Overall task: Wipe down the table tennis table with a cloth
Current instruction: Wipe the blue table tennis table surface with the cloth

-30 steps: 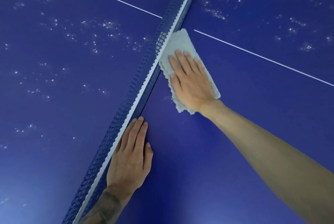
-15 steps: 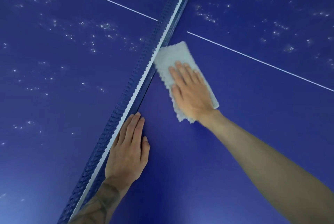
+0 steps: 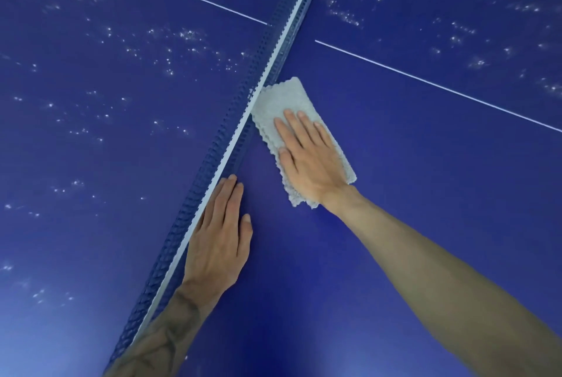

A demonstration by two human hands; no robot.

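Head camera: right hand [image 3: 310, 161] flat, fingers straight, pressing the grey cloth [image 3: 282, 100] onto the table tennis table [image 3: 425, 194] just beside the net [image 3: 243, 121], mid-wipe. Left hand [image 3: 217, 233] rests flat, holding nothing, at the cloth's seven o'clock. Next move, probably: sweep toward the specks [image 3: 343, 16] at one o'clock.

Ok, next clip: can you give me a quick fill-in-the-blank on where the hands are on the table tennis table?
1. The right hand presses flat on a grey ____.
2. The left hand rests flat on the table, its fingers alongside the ____.
3. A thin white ____ crosses the table beyond the right hand.

Missing words: cloth; net; line.
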